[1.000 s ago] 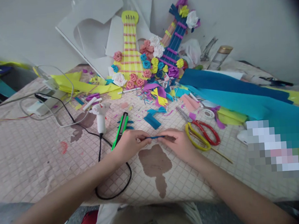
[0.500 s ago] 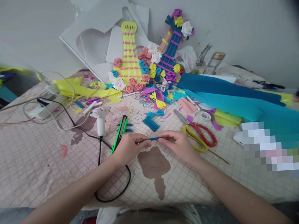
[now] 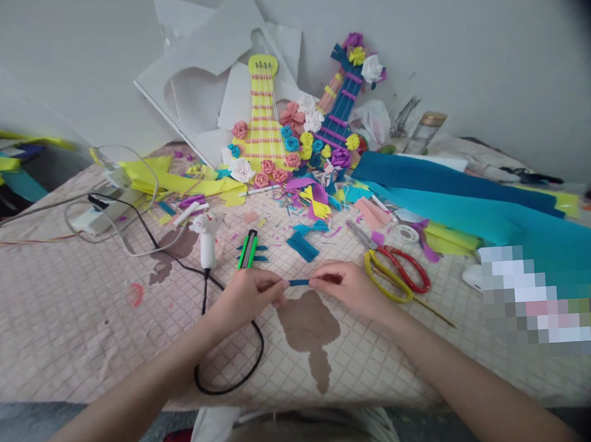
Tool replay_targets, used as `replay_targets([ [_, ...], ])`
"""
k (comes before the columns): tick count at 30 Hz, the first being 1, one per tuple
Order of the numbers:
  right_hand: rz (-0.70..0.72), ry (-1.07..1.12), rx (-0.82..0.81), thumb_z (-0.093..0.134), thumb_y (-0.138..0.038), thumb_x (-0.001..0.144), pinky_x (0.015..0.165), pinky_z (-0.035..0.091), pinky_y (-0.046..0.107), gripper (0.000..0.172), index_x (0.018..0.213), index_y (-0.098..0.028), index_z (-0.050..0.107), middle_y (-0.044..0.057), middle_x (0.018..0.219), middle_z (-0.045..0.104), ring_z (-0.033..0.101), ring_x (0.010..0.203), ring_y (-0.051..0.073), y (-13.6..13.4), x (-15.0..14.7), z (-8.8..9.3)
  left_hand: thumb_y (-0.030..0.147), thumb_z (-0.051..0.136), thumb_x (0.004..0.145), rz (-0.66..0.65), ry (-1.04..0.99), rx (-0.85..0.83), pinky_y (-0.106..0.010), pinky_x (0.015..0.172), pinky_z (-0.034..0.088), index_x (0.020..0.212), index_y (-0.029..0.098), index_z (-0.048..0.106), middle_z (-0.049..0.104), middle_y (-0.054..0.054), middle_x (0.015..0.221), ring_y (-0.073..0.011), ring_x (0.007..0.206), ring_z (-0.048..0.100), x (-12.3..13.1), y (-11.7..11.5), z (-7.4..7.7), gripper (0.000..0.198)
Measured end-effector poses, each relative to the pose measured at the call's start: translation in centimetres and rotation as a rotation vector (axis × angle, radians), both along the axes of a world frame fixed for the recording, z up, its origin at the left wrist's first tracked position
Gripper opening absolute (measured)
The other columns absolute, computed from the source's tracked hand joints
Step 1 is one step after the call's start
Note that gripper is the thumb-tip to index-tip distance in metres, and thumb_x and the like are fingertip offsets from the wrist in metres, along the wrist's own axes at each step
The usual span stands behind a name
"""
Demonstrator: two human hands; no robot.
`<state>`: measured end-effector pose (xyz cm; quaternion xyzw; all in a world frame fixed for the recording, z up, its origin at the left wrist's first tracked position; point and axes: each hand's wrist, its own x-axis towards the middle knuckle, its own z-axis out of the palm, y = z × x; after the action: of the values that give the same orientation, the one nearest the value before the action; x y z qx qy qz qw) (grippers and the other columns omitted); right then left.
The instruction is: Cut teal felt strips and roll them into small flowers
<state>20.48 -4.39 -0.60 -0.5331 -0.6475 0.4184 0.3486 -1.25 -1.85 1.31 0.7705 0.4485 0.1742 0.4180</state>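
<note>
A short, narrow blue strip [image 3: 299, 283] is stretched level between my two hands, above the near middle of the table. My left hand [image 3: 252, 293] pinches its left end, and my right hand [image 3: 344, 286] pinches its right end. Behind my left hand lies a green utility knife [image 3: 248, 249], its lower part hidden by the hand. Wider blue paper pieces [image 3: 303, 245] rest on the cloth just beyond the strip. Scissors with red and yellow handles [image 3: 388, 268] lie to the right of my right hand.
A white glue gun [image 3: 207, 243] with a black cord stands at the left. Paper guitars, yellow [image 3: 265, 116] and blue [image 3: 343, 108], lean at the back amid scraps. Blue sheets [image 3: 455, 204] spread rightward. A power strip [image 3: 99, 216] sits back left.
The view has shifted slightly, so the table's things appear lower and further right. The strip now shows more of its flat face, and my left hand covers more of the knife.
</note>
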Motion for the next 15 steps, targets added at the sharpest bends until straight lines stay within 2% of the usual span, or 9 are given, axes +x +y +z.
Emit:
replay_targets([
  [2,0.013,-0.010,-0.063,0.063,-0.028,0.076,0.058,0.042,0.026,0.013,0.073,-0.017,0.070,0.003,0.071,0.067,0.058,0.062,0.014,0.4,0.0,0.1,0.042,0.044,0.087,0.021,0.157,0.134,-0.019,0.045,0.035,0.054,0.016,0.057,0.057,0.001,0.047,-0.0087,0.043,0.049,-1.0,-0.1,0.4,0.044],
  [3,0.016,-0.012,-0.095,0.063,-0.029,0.076,0.054,0.041,0.025,0.014,0.073,-0.017,0.070,0.002,0.065,0.065,0.057,0.056,0.013,0.7,0.0,0.1,0.043,0.044,0.086,0.071,0.246,0.257,-0.020,0.045,0.033,0.055,0.016,0.056,0.054,0.001,0.045,-0.0093,0.043,0.048,-1.5,-0.2,0.5,0.043],
  [5,0.018,-0.010,-0.148,0.063,-0.031,0.075,0.050,0.039,0.024,0.016,0.073,-0.016,0.070,0.000,0.056,0.062,0.054,0.047,0.011,1.5,-0.4,0.1,0.045,0.046,0.084,0.211,0.459,0.478,-0.022,0.047,0.034,0.067,0.016,0.059,0.056,0.000,0.049,-0.0122,0.046,0.051,-2.3,-0.2,0.6,0.036],
  [7,0.019,-0.004,-0.183,0.063,-0.031,0.075,0.049,0.039,0.023,0.017,0.075,-0.015,0.070,-0.002,0.049,0.059,0.053,0.044,0.010,2.4,-1.1,0.0,0.048,0.045,0.083,0.321,0.682,0.582,-0.024,0.047,0.034,0.081,0.016,0.060,0.059,-0.003,0.055,-0.0166,0.049,0.056,-2.7,-0.2,0.5,0.035],
  [10,0.027,0.005,-0.213,0.065,-0.028,0.074,0.047,0.038,0.022,0.013,0.072,-0.015,0.070,-0.003,0.046,0.057,0.051,0.040,0.009,3.7,-2.6,-0.3,0.051,0.040,0.084,0.357,0.876,0.555,-0.026,0.047,0.036,0.093,0.015,0.059,0.063,-0.007,0.061,-0.0238,0.054,0.062,-2.6,-0.1,0.4,0.041],
  [13,0.030,0.019,-0.231,0.065,-0.023,0.072,0.043,0.037,0.021,0.010,0.066,-0.015,0.068,-0.003,0.048,0.058,0.051,0.038,0.008,4.6,-4.0,-0.4,0.050,0.037,0.085,0.328,0.900,0.510,-0.031,0.049,0.042,0.095,0.012,0.059,0.065,-0.012,0.069,-0.0294,0.061,0.065,-2.4,0.2,0.3,0.045],
  [15,0.023,0.034,-0.237,0.065,-0.021,0.072,0.041,0.037,0.020,0.010,0.065,-0.015,0.067,-0.003,0.051,0.060,0.050,0.036,0.007,4.9,-4.7,-0.4,0.049,0.037,0.085,0.306,0.886,0.494,-0.032,0.051,0.044,0.092,0.012,0.061,0.067,-0.013,0.073,-0.0302,0.064,0.066,-2.3,0.4,0.2,0.044],
])
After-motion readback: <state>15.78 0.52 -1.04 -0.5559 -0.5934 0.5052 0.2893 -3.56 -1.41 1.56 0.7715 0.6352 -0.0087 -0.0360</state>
